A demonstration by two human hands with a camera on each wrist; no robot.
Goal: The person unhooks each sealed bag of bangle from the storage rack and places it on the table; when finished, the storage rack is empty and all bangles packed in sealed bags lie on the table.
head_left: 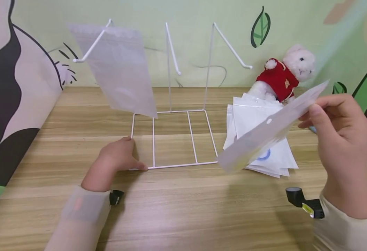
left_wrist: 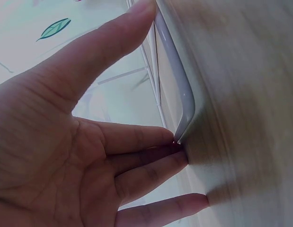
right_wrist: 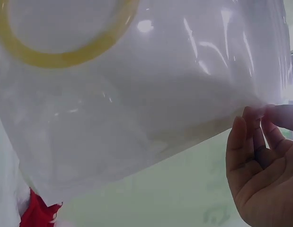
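Observation:
A white wire display rack (head_left: 175,165) stands on the table, with three arms rising from its back. At its near left corner my left hand (head_left: 117,153) touches the frame. In the left wrist view the thumb (left_wrist: 113,40) lies along one rod and the straight fingers (left_wrist: 151,177) meet the bent corner. A translucent plastic bag (head_left: 120,69) hangs on the rack's left arm. Between thumb and fingertips my right hand (head_left: 343,129) pinches the edge of another plastic bag (head_left: 274,122), held tilted in the air. It has a hang hole, and a yellow ring (right_wrist: 66,59) shows on it.
Below the raised bag lies a stack of similar bags (head_left: 243,111), one showing a blue curved shape (head_left: 265,155). Behind the stack a white plush toy (head_left: 277,76) in red leans near the painted wall (head_left: 189,52). The rack's middle arm (head_left: 172,48) and right arm (head_left: 230,43) are bare.

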